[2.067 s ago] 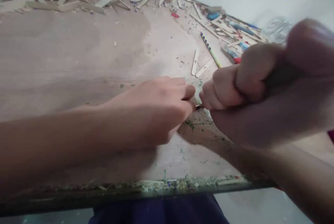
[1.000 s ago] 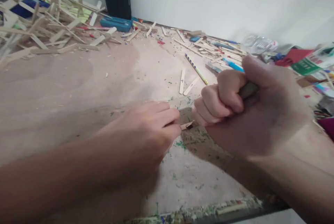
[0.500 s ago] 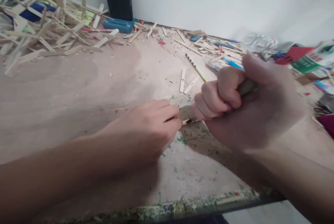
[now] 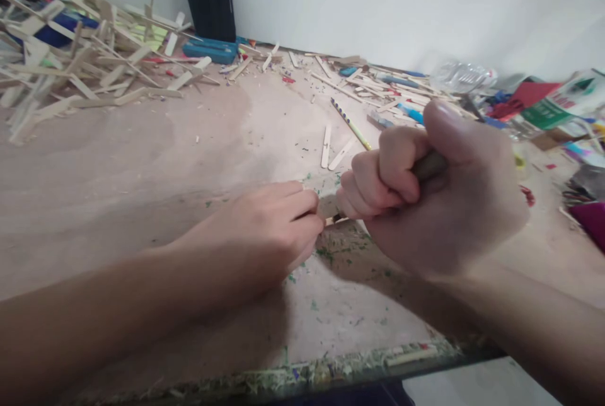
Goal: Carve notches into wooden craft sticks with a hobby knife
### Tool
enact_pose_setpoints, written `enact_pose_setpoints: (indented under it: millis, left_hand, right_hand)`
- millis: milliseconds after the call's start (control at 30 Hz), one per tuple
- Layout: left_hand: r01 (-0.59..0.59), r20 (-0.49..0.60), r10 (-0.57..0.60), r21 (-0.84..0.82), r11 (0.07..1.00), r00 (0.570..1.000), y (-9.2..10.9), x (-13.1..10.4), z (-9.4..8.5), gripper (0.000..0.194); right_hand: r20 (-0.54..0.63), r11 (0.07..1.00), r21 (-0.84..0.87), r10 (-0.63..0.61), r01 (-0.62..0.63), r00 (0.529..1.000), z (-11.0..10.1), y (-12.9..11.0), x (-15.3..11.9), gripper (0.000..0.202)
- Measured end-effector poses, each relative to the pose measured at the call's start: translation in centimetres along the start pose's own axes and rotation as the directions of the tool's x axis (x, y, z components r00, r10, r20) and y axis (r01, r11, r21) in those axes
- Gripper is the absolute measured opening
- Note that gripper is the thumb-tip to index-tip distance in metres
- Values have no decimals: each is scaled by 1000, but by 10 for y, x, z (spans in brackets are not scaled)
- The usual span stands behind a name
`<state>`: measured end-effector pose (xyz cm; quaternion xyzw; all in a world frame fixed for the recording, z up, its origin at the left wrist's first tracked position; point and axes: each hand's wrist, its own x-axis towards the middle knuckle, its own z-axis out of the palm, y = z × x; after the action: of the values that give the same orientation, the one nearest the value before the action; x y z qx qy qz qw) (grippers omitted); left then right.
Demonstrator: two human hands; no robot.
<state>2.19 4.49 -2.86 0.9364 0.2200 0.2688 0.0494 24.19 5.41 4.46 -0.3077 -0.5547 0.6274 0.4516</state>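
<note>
Pale wooden stick [image 4: 333, 222], flat and thin, is poking out from the fingertips of the left hand [image 4: 258, 226], low down between the two hands. Those fingers are bending together and pinching it, with hardly any gap showing, and the hand is hiding the rest of it. The right hand [image 4: 439, 204] is making a tight fist around a round grey-brown tool handle [image 4: 429, 166], with the thumb sticking up past the curled fingers. A small dark tip [image 4: 337, 217] is peeping out at the bottom of this fist, right at the bit of stick that is showing.

Tiny green crumbs [image 4: 326, 253] are dotting the pinkish-brown table [image 4: 142, 154] around there. Two flat, pale craft sticks [image 4: 326, 146] are lying just past the hands, and a thin yellow pencil with dark blue dots [image 4: 350, 124] is lying beside them. A big messy heap of pale wooden sticks [image 4: 94, 59] is filling the far left, next to a blue plastic case [image 4: 210, 51]. More thin sticks [image 4: 373, 87] are lying by the white wall [image 4: 354, 2], near a clear plastic bottle [image 4: 463, 75]. Curly wood shavings [image 4: 350, 365] are lining the near edge.
</note>
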Motion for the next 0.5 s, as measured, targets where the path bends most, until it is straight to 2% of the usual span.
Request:
enact_pose_setpoints:
  millis: [300, 500]
  left_hand:
    - [-4, 46, 2, 32, 999, 999, 2, 0, -3, 36]
    - [-10, 16, 9, 60, 998, 1000, 1, -1, 0, 40]
  right_hand:
    - [-40, 1000, 11, 9, -9, 999, 3, -1, -2, 75]
    - [-32, 997, 11, 70, -70, 997, 0, -4, -4, 77]
